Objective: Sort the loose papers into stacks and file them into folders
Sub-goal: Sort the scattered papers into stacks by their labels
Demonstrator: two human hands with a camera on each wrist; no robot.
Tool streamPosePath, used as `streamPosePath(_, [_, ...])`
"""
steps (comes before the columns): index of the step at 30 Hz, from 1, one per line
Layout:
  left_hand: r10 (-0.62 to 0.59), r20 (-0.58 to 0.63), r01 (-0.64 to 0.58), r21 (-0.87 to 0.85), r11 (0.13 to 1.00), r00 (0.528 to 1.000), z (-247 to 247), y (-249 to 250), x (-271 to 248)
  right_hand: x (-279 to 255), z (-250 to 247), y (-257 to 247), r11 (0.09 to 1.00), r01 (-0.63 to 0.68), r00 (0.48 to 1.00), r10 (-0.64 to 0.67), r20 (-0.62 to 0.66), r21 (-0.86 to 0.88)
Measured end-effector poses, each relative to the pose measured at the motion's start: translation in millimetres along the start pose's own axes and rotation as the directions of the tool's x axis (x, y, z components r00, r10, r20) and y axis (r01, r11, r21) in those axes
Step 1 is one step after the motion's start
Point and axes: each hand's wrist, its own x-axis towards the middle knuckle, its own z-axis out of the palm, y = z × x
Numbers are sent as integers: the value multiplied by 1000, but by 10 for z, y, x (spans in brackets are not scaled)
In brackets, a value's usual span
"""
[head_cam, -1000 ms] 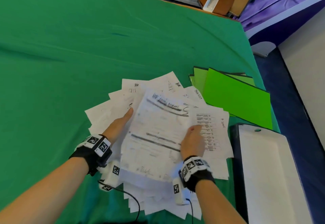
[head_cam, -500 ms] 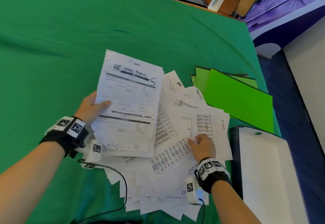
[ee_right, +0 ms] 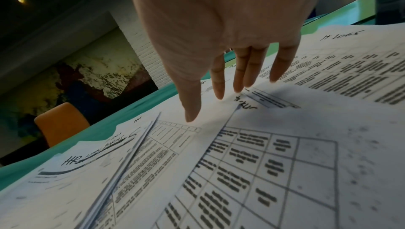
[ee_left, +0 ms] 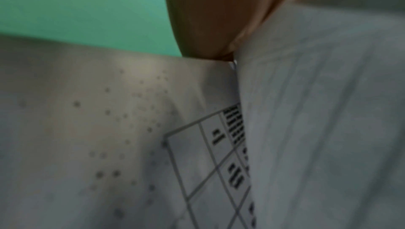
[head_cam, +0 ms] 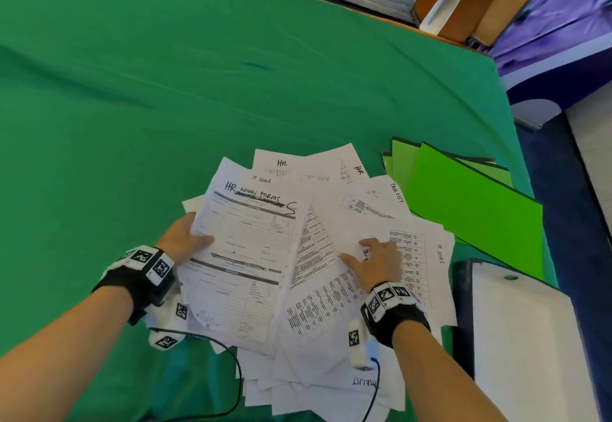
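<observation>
At lower centre of the head view, the left hand (head_cam: 180,239) pinches the HR form (head_cam: 245,262) while the right hand (head_cam: 374,262) presses spread fingers on the loose papers (head_cam: 331,305).

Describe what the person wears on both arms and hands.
Bare forearms, no sleeves. Each wrist carries a black band topped with white blocks bearing black-and-white square markers; the right band matches. A white marker-tagged module hangs below each wrist, trailing a thin black cable. No gloves or rings seen.
</observation>
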Motion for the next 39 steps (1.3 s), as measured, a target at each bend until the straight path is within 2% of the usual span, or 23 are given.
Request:
streamPosePath(5, [17,22,-16,-43,999,1000,71,33,-18,114,67,25,989,-2,993,-16,117,149])
streamPosePath(8, [28,26,-27,-35,999,999,86,33,-23,133,94,41,986,30,983,-59,174,161])
streamPosePath(11, [58,-6,-58,-69,996,998,68,31,-35,145,32,91,981,50,991,-73,115,188])
streamPosePath(14, [114,-119,-126,-91,988,986,-17,83,-37,185,-90,314,938,-60,996,81,-47,340])
streamPosePath(17, [159,-221,-185,-103,977,962,-141,204,-53,182,-218,587,900,-144,961,227,-159,412])
streamPosePath(21, [191,-285,-236,-132,963,939,-307,331,-61,133,-280,885,855,-142,963,235,-129,498])
streamPosePath(25, [189,-305,-254,-190,948,933,-415,348,-81,87,-332,1059,666,-126,975,218,-31,735])
streamPosePath(27, [194,-303,-267,-224,937,933,-445,323,-85,56,-392,1049,620,-150,979,199,30,770])
streamPosePath(32, [212,-290,-290,-261,921,933,-477,309,-87,46,-448,1038,689,-185,983,114,147,701])
streamPosePath(35, [226,-259,-295,-269,917,939,-435,330,-95,38,-451,1001,676,-186,983,135,128,713])
streamPosePath(39, [226,-244,-293,-289,911,943,-379,352,-93,39,-509,942,588,-126,972,233,-19,799])
